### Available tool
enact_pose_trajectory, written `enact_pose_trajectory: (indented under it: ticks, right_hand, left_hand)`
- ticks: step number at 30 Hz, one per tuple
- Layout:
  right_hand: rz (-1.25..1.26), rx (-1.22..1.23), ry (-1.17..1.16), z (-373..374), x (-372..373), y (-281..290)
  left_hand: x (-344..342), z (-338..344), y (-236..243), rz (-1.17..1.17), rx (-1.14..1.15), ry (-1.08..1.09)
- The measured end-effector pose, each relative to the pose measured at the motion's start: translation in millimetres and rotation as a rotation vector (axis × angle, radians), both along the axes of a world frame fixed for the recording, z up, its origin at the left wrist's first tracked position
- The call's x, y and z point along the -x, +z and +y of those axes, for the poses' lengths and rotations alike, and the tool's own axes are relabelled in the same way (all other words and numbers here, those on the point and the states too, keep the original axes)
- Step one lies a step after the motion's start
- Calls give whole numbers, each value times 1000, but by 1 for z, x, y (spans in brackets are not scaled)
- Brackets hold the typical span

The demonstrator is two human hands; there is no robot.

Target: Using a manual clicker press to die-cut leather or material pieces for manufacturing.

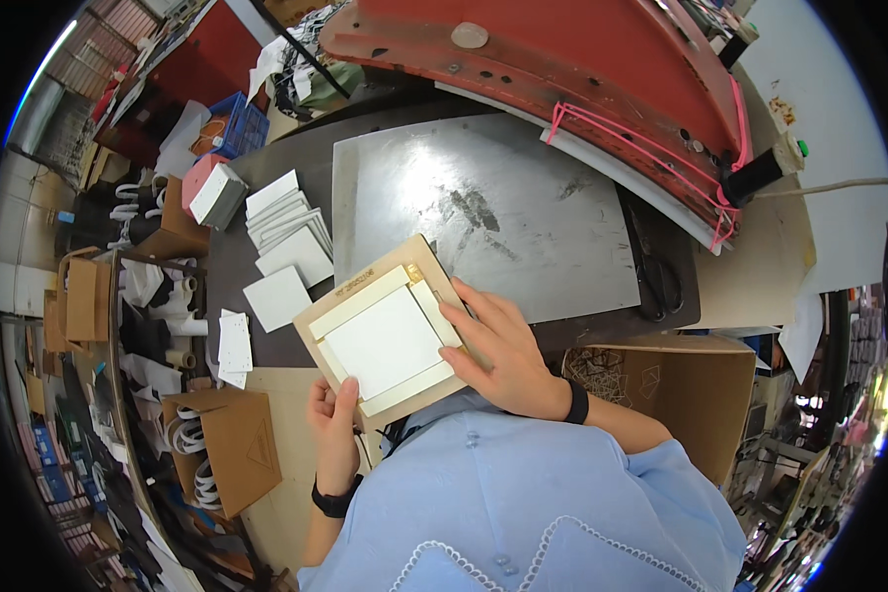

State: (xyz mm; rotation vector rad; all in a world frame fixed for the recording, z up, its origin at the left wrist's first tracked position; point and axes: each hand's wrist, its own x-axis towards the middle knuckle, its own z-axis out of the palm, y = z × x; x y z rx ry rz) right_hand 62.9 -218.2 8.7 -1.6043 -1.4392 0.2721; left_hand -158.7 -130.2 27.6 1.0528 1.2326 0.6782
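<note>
A tan cutting-die board (311,331) is tilted in front of my body, held between both hands. Pale foam strips (362,298) frame a white square sheet (385,345) on its upper face. My left hand (333,426) grips the lower left edge, thumb on top and the other fingers partly hidden behind. At the right edge my right hand (503,355) holds the board, its thumb and fingertips resting on the strip and sheet border. Left of the board, several white square cards (296,247) lie fanned on the dark table (242,321).
A scuffed metal plate (483,217) covers the table's middle, beneath a red press arm (562,69) with pink cord (641,158). Black scissors (661,281) lie to the right. Cardboard boxes stand at right (696,395) and left (232,444). A card stack (219,197) sits back left.
</note>
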Motion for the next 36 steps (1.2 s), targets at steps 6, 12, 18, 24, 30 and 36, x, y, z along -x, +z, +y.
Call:
enact_pose_trajectory:
  ticks: [6, 12, 18, 24, 30, 36]
  right_hand:
    - [1, 98, 51, -13, 17, -15]
    - [7, 94, 63, -9, 15, -24]
    - [52, 103, 78, -2, 14, -28]
    - [478, 255, 192, 3, -6, 4]
    - [-217, 377, -280, 1, -105, -21]
    - [-376, 317, -15, 36, -57, -49]
  left_hand:
    - [24, -18, 1, 11, 6, 12]
    - [33, -16, -16, 23, 94, -54]
    - [34, -5, -25, -18, 133, -74]
    - [42, 4, -21, -245, 152, 40]
    - [75, 17, -9, -485, -167, 64]
    - [61, 53, 24, -1582, 475, 11]
